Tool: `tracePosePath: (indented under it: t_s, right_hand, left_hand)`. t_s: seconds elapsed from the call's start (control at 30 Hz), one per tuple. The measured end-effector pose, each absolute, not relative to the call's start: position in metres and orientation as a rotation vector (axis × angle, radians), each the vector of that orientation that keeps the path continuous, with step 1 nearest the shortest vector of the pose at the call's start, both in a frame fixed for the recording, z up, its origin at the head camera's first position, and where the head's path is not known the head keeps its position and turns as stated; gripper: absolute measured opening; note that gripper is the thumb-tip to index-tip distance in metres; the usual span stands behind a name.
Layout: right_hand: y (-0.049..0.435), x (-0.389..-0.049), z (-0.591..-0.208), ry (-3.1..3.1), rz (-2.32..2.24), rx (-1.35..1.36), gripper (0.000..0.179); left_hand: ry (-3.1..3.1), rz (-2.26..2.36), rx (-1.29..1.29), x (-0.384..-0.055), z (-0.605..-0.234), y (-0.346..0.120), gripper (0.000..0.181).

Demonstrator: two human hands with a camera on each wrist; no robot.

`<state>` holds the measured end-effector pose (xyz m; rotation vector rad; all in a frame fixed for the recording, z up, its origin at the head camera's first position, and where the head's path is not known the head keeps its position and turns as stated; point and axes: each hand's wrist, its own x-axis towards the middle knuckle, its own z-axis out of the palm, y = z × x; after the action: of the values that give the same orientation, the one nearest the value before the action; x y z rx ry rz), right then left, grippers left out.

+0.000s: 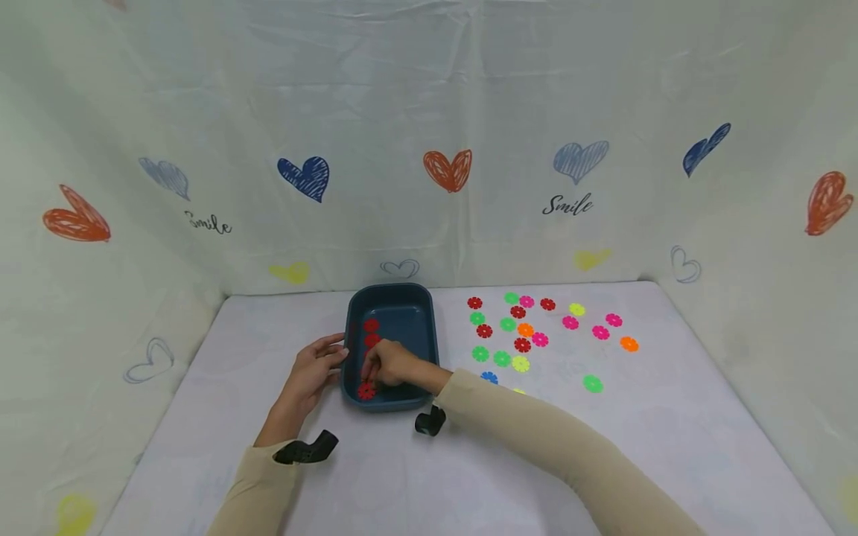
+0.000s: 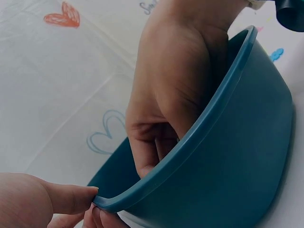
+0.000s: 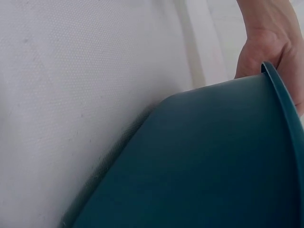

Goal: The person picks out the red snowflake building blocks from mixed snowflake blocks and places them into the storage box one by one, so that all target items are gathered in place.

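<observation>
A dark blue-green plastic basin (image 1: 422,402) sits on the table. My left hand (image 1: 315,372) grips its left rim, the thumb above and the fingers beneath in the left wrist view. My right hand (image 1: 395,363) reaches down inside, fingers bent toward the basin floor. Right at its fingertips lies a red snowflake disc (image 1: 366,391); I cannot tell whether they pinch it. Farther back along the left inner side are more red discs (image 1: 372,325). In the left wrist view the basin wall hides the right fingertips; in the right wrist view the basin's outer wall (image 3: 204,152) covers them.
To the right of the basin, many snowflake discs lie scattered on the white table (image 1: 670,417): green (image 1: 593,383), orange (image 1: 628,344), pink (image 1: 600,333), yellow (image 1: 520,363), dark red (image 1: 522,345) and blue (image 1: 489,377). A white curtain (image 1: 375,112) printed with hearts surrounds the table's back and sides.
</observation>
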<state>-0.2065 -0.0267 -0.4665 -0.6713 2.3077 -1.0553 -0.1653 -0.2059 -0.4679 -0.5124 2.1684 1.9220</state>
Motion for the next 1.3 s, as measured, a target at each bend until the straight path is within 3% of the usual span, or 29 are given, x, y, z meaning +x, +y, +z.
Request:
tracePosePath:
  t_s: [0.6,1.3]
  right_hand:
    - [0.036,-0.203,-0.439,2.329,-1.295,-0.704,0.015]
    - [0.134,-0.197,-0.431,2.402,-1.477,-0.358,0.021]
  left_hand:
    - [2.199,1.883,-0.522,-0.163,-0.47,-0.207,0.049]
    - [2.175,1.882,-0.507,-0.163,-0.466,-0.205,0.052]
